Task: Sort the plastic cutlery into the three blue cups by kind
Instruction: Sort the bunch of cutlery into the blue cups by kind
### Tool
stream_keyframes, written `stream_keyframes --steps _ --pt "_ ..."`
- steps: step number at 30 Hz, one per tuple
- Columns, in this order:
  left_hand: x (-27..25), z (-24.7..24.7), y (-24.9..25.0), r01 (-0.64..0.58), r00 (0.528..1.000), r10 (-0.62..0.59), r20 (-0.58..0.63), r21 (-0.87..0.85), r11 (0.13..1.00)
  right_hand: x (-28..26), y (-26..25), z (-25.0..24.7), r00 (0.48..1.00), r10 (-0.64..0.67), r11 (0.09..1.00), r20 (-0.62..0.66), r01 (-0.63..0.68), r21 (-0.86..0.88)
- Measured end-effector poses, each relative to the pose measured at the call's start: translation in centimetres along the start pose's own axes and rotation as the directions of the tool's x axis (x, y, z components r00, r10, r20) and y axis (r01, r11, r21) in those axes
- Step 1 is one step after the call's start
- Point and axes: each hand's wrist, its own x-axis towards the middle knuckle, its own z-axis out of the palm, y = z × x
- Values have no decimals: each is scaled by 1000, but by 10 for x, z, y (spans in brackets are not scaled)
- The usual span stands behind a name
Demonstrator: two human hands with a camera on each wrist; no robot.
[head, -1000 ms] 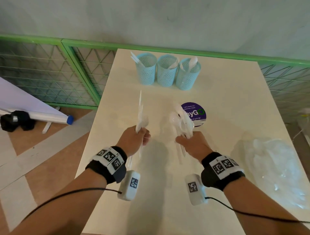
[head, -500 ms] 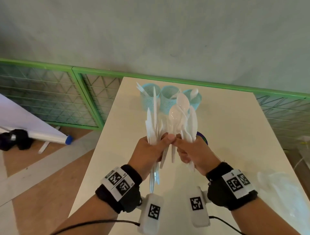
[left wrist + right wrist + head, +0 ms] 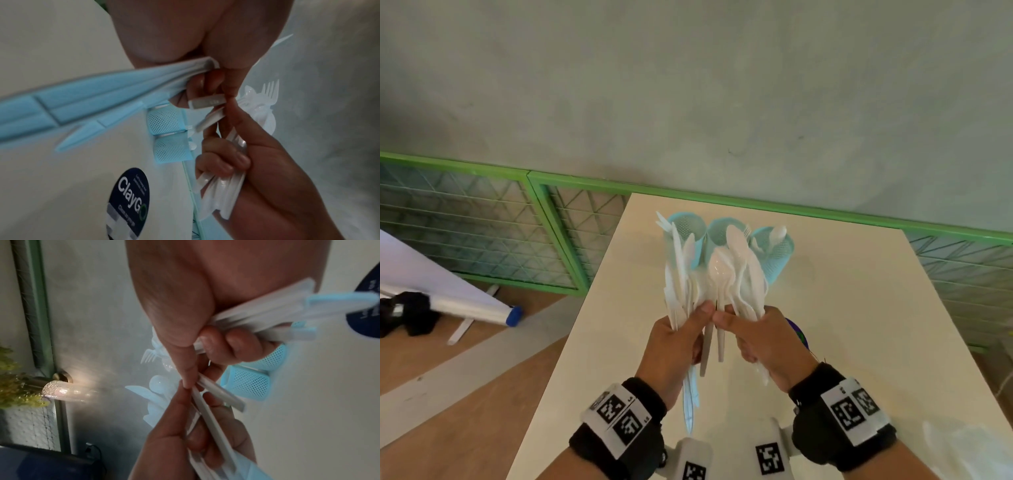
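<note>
Cream worktop [image 3: 859, 308] mid-frame, three cups [image 3: 777, 253] at far edge. Left hand [image 3: 674, 346] grips knives [image 3: 679, 270]; right hand [image 3: 767, 342] grips spoons [image 3: 739, 270], thumbs touching.

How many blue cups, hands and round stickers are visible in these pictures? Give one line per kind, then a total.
Blue cups: 3
Hands: 2, the left hand and the right hand
Round sticker: 1
Total: 6
</note>
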Motion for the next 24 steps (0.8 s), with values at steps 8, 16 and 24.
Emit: stream_keyframes --steps 8,16,24 --pt "36 -11 -11 -23 998 18 -66 -68 997 44 -8 -17 999 -27 985 -47 19 -169" --pt "63 -18 -16 -25 995 26 -93 3 1000 128 -53 -103 767 -360 913 -532 171 -371" --pt "92 9 -16 -29 998 30 -49 7 1000 175 -15 -114 841 -286 813 -460 -42 -581"
